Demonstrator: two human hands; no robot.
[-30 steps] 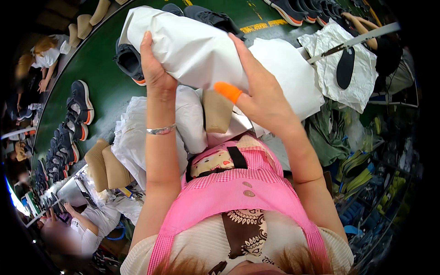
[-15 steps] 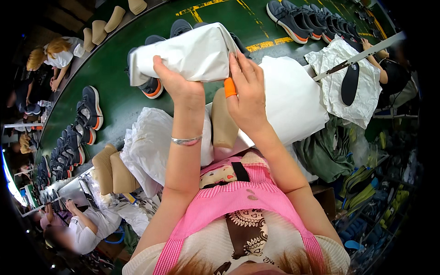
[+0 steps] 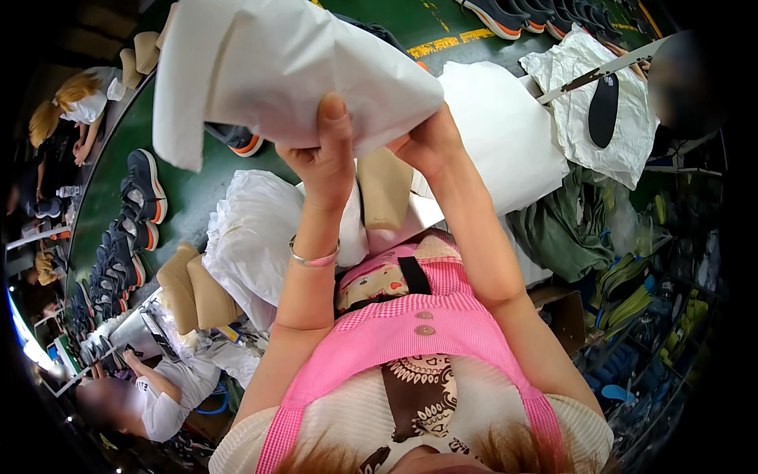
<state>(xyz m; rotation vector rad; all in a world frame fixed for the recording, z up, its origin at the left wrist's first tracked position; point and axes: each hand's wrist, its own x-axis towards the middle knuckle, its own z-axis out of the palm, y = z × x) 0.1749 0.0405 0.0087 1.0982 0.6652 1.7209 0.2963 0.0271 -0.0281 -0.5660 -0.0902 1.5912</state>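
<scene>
- Across the upper left of the frame spreads the paper (image 3: 292,71), white, broad and loosely folded, held above the green table (image 3: 185,174); its left end hangs as a flap, and its top runs out of the picture.
- At upper centre, the left hand (image 3: 320,162) lays its thumb upright against the paper's front; the other fingers go behind, so the paper looks pinched between, though those fingertips are hidden.
- Just right of that, the right hand (image 3: 433,146) touches the paper's lower right edge; its fingers are mostly tucked underneath, and I cannot tell whether they are spread or pinching.
- By its look, the paper should be light and soft enough to droop, yet crisp enough to keep a crease; the smooth face may slip, and a hard squeeze could crumple or tear it. Whether anything lies inside cannot be told.
- Best hold, I judge: thumb in front and flat fingers behind, near the lower edge, with the far end supported too, since the left flap would sag alone.
- Around it: a shoe (image 3: 241,141) partly covered by the paper, a beige form (image 3: 384,193) at centre, a white stack (image 3: 497,142) right of centre, and a black insole (image 3: 604,110) at upper right.
</scene>
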